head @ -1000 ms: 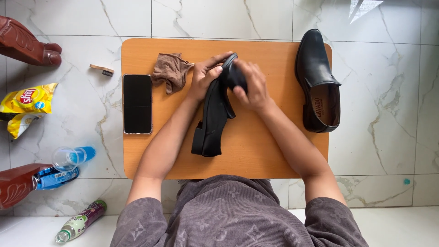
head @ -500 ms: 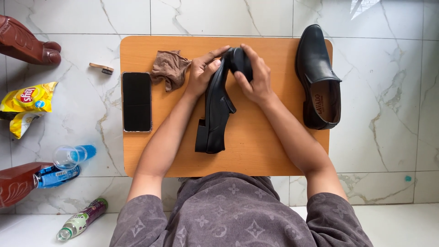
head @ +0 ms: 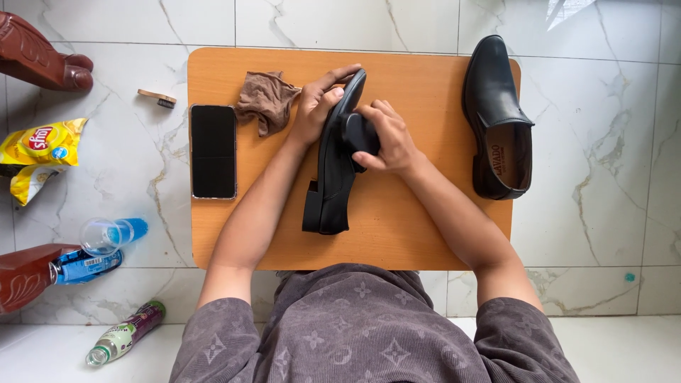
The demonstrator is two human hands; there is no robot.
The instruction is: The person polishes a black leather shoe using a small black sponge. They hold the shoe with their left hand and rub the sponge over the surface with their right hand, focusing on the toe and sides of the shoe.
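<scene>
Centre of the frame: a black shoe (head: 333, 170) lies on its side on the wooden surface (head: 418, 234). The left hand (head: 317, 106) wraps its fingers around the toe end, while the right hand (head: 386, 138) presses a dark brush (head: 358, 135), fingers closed on it, against the shoe's upper.

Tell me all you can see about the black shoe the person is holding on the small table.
The black shoe is a smooth, slightly glossy slip-on that looks like leather, with a low block heel. It lies tipped on its side on the orange wooden table, toe pointing away from the person, heel toward them. The left hand grips it near the toe, while the right hand presses a black rounded applicator against its upper.
</scene>
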